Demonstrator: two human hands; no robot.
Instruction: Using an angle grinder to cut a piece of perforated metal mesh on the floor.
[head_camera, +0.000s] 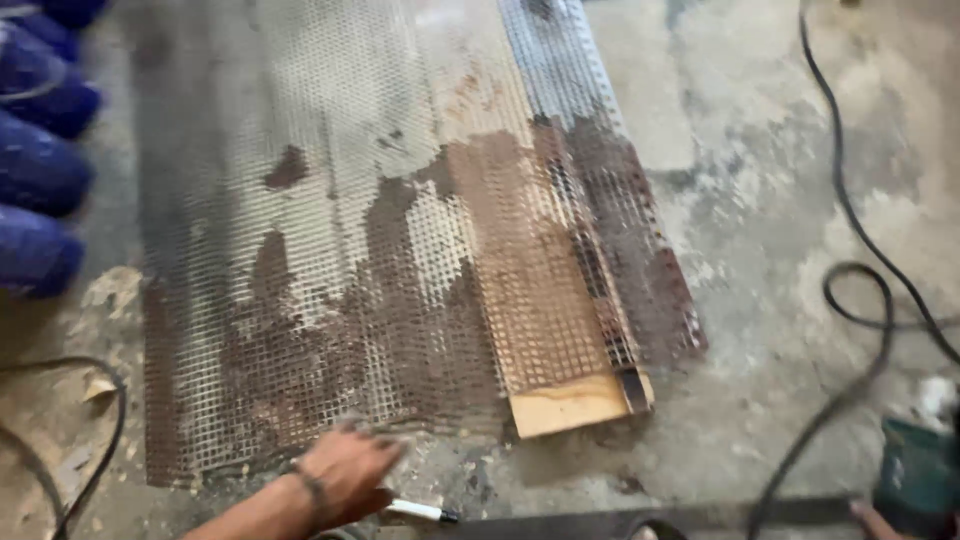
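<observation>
At the bottom edge of the view, a left hand (345, 478) is seen, blurred, with a dark band at the wrist; a white marker with a dark tip (422, 512) is gripped in its closed fingers, and the knuckles lie just at the near edge of a rusted wire mesh sheet (330, 250). At the lower right corner only a sliver of the right hand (880, 522) is shown, touching a dark green power tool (915, 480); how far that hand is closed cannot be told.

The mesh sheet is spread flat on the concrete floor (760, 200), running away from the hands. Its square grid is pale and shiny toward the far end and heavily browned with rust in patches across the near half. Its right part is draped over a wooden board (570, 405), whose bare end sticks out below the mesh. Along the board's right side a darker, rustier mesh strip (620, 200) is laid.

A black cable (860, 250) is looped over the floor at the right, another cable (100, 440) curves at the lower left, and blue rounded objects (40, 150) are stacked at the left edge.
</observation>
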